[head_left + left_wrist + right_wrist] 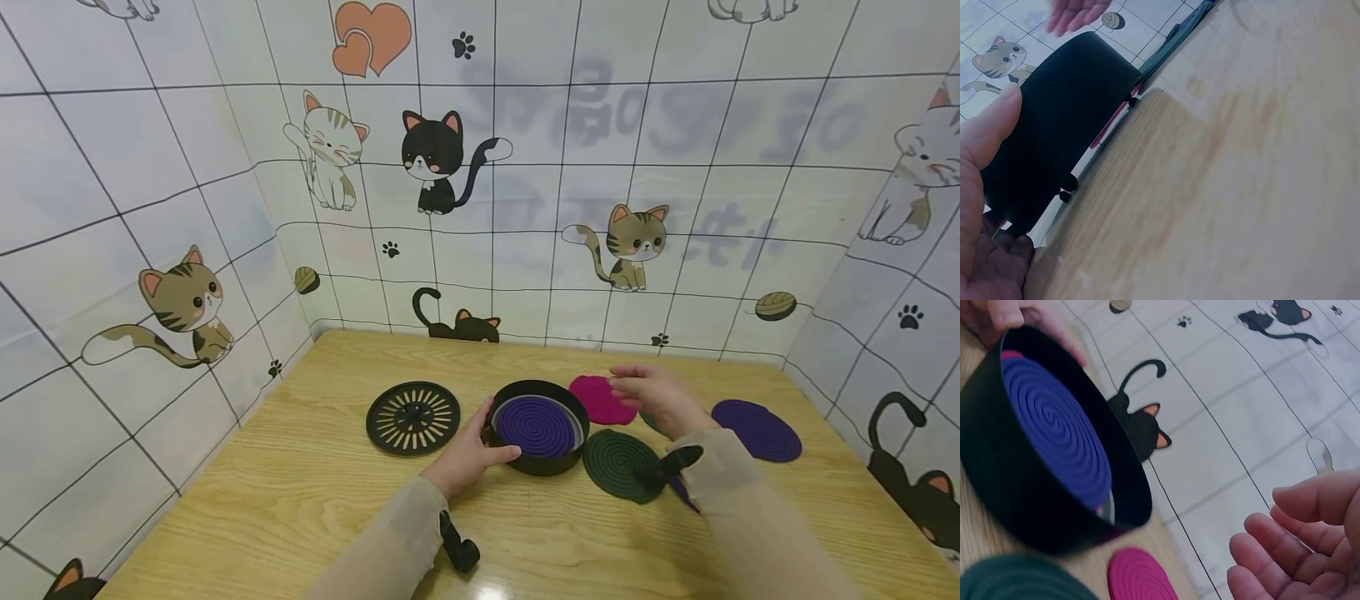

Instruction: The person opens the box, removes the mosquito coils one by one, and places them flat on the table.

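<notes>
A round black mosquito coil holder [553,467] stands on the table with a purple spiral coil [535,427] lying in it. My left hand [467,454] grips the holder's left side, thumb toward the front; the left wrist view shows the thumb against its dark wall [1069,106]. Above the coils to the right, my right hand [663,400] is raised with relaxed, slightly bent fingers and holds nothing, as its bare palm [1310,550] confirms. Beneath and around it lie a pink coil [596,400] and a green coil [617,462]. In the right wrist view, a bit of pink shows beneath the purple coil.
Left of the holder lies a black slotted lid [413,433]. Purple coils [757,429] lie at the far right, and another purple piece [684,493] is partly hidden by the right wrist. A cat-print sheet [525,250] surrounds the wooden table [337,500].
</notes>
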